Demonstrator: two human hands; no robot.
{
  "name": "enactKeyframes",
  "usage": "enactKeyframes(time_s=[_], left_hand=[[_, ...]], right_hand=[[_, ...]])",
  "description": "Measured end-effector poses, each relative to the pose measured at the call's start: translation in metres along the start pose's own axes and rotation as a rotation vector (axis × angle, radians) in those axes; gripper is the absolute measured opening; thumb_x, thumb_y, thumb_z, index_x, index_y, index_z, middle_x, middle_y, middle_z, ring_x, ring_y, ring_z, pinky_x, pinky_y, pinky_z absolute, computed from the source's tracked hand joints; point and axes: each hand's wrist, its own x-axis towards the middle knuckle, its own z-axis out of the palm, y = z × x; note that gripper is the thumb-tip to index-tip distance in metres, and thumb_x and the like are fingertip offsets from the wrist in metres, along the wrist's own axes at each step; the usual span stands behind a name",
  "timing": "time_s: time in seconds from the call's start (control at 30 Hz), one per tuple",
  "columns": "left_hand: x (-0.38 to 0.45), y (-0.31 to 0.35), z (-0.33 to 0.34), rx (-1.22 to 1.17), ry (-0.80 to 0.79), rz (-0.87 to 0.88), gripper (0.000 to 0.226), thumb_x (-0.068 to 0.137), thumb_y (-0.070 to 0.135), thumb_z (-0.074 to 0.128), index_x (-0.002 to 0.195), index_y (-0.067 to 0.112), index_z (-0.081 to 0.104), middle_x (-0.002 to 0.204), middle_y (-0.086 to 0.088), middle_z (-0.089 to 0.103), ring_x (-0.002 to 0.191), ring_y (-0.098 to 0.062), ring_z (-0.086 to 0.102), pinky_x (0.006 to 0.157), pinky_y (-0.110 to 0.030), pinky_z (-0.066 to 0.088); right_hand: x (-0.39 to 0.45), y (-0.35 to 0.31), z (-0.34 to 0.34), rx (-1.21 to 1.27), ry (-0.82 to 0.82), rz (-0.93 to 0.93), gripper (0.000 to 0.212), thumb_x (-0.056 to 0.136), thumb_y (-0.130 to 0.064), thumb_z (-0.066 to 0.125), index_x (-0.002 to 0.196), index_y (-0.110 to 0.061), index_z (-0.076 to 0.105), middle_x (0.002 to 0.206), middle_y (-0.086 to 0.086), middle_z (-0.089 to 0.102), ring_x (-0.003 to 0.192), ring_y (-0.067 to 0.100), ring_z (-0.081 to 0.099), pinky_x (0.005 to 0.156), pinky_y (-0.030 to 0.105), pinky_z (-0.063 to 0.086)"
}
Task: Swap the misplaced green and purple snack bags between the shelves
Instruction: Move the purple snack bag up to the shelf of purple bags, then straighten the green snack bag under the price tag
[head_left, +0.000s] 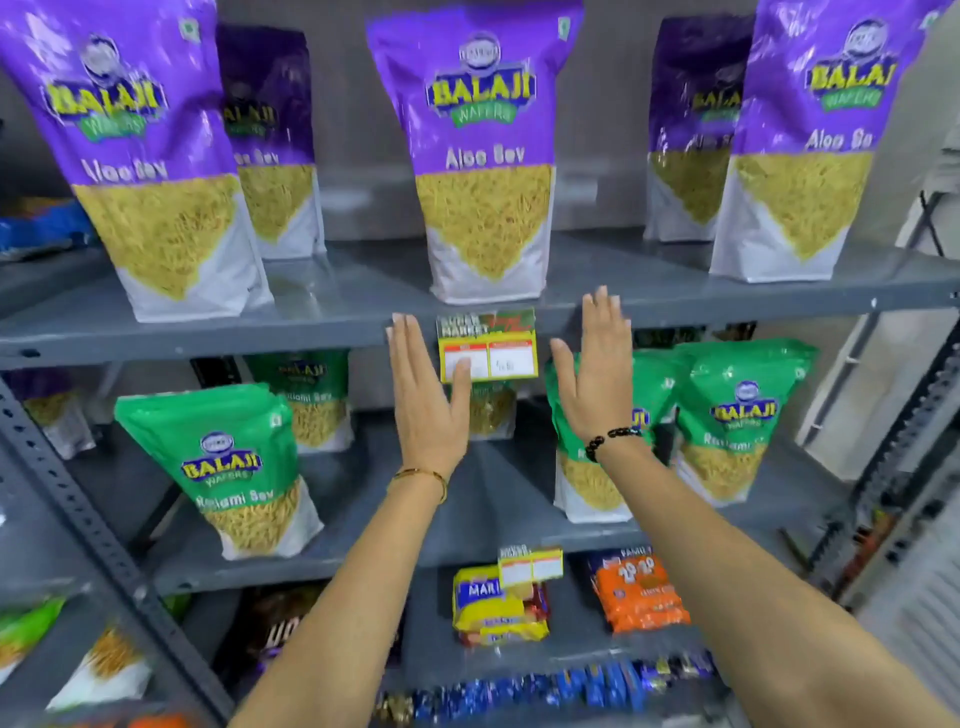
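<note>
Purple bags (485, 156) above, green bags (234, 467) below; both hands' fingers (410, 348) flat, empty.

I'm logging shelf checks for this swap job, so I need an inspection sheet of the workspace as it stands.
Surface: grey metal upper shelf and middle shelf, with a price tag on the upper shelf's front edge.
Job's things: purple snack bags upright on the upper shelf; green snack bags on the middle shelf. One purple bag at the far left of the middle level.
Clutter: yellow biscuit pack and orange pack on the lower shelf.
Grips: left hand and right hand flat, open, holding nothing, raised before the shelf edge.
Cables: nothing seen.
Surroundings: slotted rack upright at left; pale wall at right.
</note>
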Motion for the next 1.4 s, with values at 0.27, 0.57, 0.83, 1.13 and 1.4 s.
enactKeyframes(time_s=[0.27,0.57,0.83,1.13,1.4], left_hand=[[-0.112,-0.047,0.043,0.107,-0.4,-0.266,0.068,0.093,0.038,0.039,0.144,0.012,0.003,0.158,-0.005,0.004,0.145,-0.015,-0.001,0.115,-0.021,0.003],[-0.122,-0.061,0.125,-0.013,-0.757,-0.485,0.065,0.093,0.031,0.042,0.144,0.008,0.009,0.156,-0.012,0.014,0.144,-0.025,0.015,0.114,-0.036,0.018],[-0.105,-0.06,0.165,-0.239,-0.837,-0.638,0.065,0.083,0.018,0.061,0.139,0.011,0.029,0.141,-0.015,0.045,0.129,-0.031,0.041,0.109,-0.046,0.035],[-0.104,-0.116,0.103,-0.285,-0.622,-0.788,0.061,0.072,0.011,0.073,0.125,0.008,0.044,0.132,-0.016,0.053,0.122,-0.03,0.05,0.103,-0.045,0.042],[-0.103,-0.147,0.052,-0.223,-0.476,-0.82,0.053,0.069,0.008,0.075,0.116,0.006,0.05,0.123,-0.014,0.058,0.11,-0.024,0.053,0.093,-0.034,0.044]], right_hand=[[-0.118,0.074,0.016,-0.08,-0.29,0.257,0.058,0.095,-0.03,0.037,0.143,-0.005,0.017,0.155,0.016,0.014,0.144,0.029,0.009,0.118,0.044,0.009],[-0.124,0.141,0.031,0.424,-0.274,0.936,0.08,0.081,-0.022,0.064,0.144,-0.01,0.015,0.154,0.01,0.024,0.14,0.025,0.024,0.116,0.044,0.021],[-0.107,0.165,0.044,0.695,-0.292,1.074,0.081,0.066,0.002,0.071,0.136,-0.013,0.033,0.133,0.007,0.051,0.115,0.02,0.05,0.093,0.033,0.045],[-0.119,0.109,0.092,0.694,-0.406,0.959,0.072,0.062,0.001,0.077,0.125,-0.008,0.043,0.124,0.008,0.053,0.11,0.017,0.049,0.093,0.032,0.042],[-0.132,0.085,0.125,0.663,-0.551,0.942,0.062,0.067,-0.002,0.075,0.123,-0.008,0.049,0.13,0.014,0.055,0.115,0.024,0.051,0.095,0.039,0.044]])
